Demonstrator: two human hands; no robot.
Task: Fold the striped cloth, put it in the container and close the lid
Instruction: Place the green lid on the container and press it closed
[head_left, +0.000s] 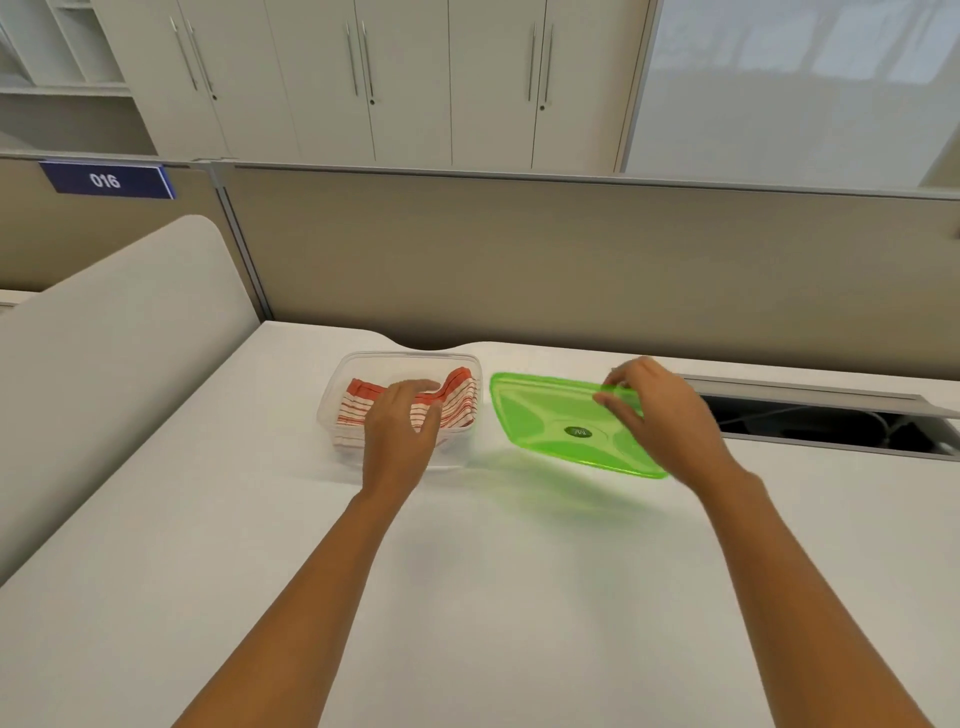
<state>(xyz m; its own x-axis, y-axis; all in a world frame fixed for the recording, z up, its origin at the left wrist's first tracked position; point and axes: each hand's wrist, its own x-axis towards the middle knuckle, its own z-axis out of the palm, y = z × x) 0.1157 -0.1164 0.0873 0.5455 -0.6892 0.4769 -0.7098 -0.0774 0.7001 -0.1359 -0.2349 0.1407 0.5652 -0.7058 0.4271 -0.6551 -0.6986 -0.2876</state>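
**Cloth in container, lid off**

Folded red-and-white striped cloth (457, 402) sits inside the clear plastic container (332, 392) on the white tabletop (467, 597). Left hand (402, 431) rests on the cloth, fingers loosely spread, gripping nothing. Right hand (662, 415) pinches the far edge of the green lid (550, 421), which is tilted just right of the container, apart from it.

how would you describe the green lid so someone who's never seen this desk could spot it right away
On the white desk, look right of the clear container that holds the striped cloth. The green lid is there, tilted, its right edge in the grip of the right hand. It is the only bright translucent green thing, a flat rounded rectangle with a small dark oval label at its middle.
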